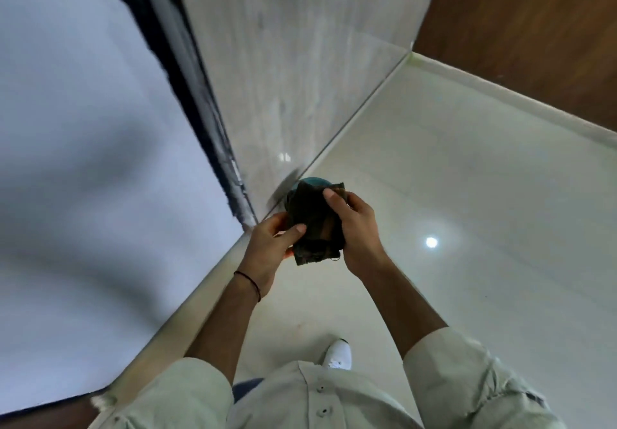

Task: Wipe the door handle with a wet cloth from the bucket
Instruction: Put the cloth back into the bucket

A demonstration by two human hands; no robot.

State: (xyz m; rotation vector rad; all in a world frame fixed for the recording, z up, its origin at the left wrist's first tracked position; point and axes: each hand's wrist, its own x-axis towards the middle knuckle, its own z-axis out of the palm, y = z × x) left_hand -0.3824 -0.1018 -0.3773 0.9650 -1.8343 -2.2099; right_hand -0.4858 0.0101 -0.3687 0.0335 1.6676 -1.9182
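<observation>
Cloth [315, 225], dark and bunched into a loose wad, was held between both hands in the head view, in front of the person's body and above the pale tiled floor [467, 195]. Left hand [270, 248] gripped the lower left edge of the wad, its fingers curled around the fabric with the thumb pressed on top. Right hand [354, 225] closed on the upper right side, thumb laid across the front face and the remaining fingers wrapped behind. A teal rim, probably the bucket [312, 181], showed just beyond the cloth and was mostly hidden by it. No door handle was visible in this view; a dark vertical frame [187, 94] stood to the left against a pale panel. The step in hand appeared to be wringing or folding the cloth before use. Risks: an under-wrung cloth would likely drip on the glossy floor and create a slip hazard near the white shoe [339, 355]; a loose wad could also unfold or slip from the grip on the way to the handle.
</observation>
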